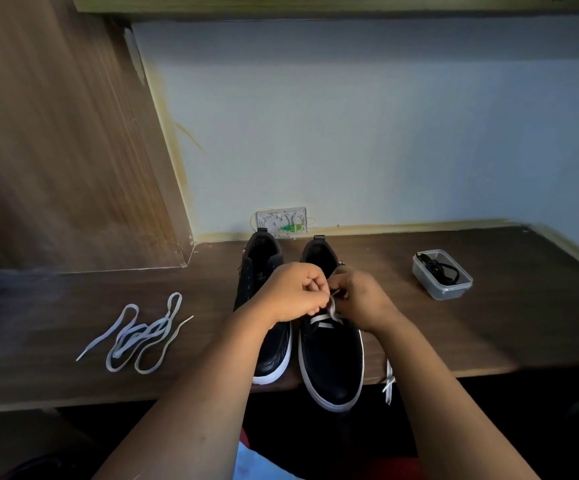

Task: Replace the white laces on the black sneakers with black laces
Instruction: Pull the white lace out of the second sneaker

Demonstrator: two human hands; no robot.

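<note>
Two black sneakers with white soles stand side by side on the brown table, toes toward me. The left sneaker (267, 289) has no lace. The right sneaker (329, 358) still carries a white lace (322, 320) across its lower eyelets. My left hand (291, 292) and my right hand (361, 296) meet above its tongue, both pinching that lace. One lace end (388, 379) hangs over the table's front edge. A loose white lace (142, 334) lies tangled on the table to the left. Black laces (437, 270) sit in a clear plastic box (451, 292) at the right.
A wooden panel (56, 133) rises at the left. The pale wall behind holds a white wall plate (281, 221) with wires, just beyond the sneakers' heels. The table's front edge (108, 403) runs close to my body.
</note>
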